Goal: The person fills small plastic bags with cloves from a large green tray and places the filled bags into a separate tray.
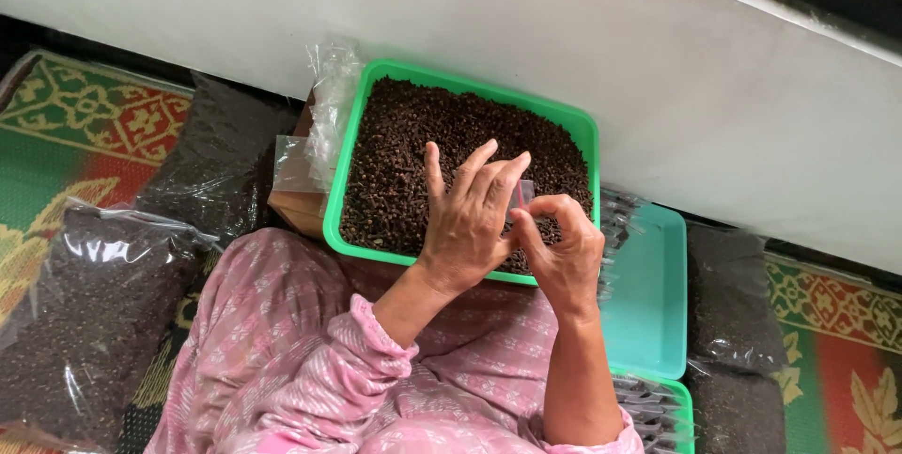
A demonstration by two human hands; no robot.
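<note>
While pinched shut, right grip (540, 219) on small clear bag (522, 195)

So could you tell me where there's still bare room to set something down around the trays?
The teal tray, right of the green tray, is mostly bare in its middle, with small packets at its top edge. Patterned mat shows far right. Crowded: the green tray is full of dark spice, both hands over it; big filled bags cover the left.
</note>
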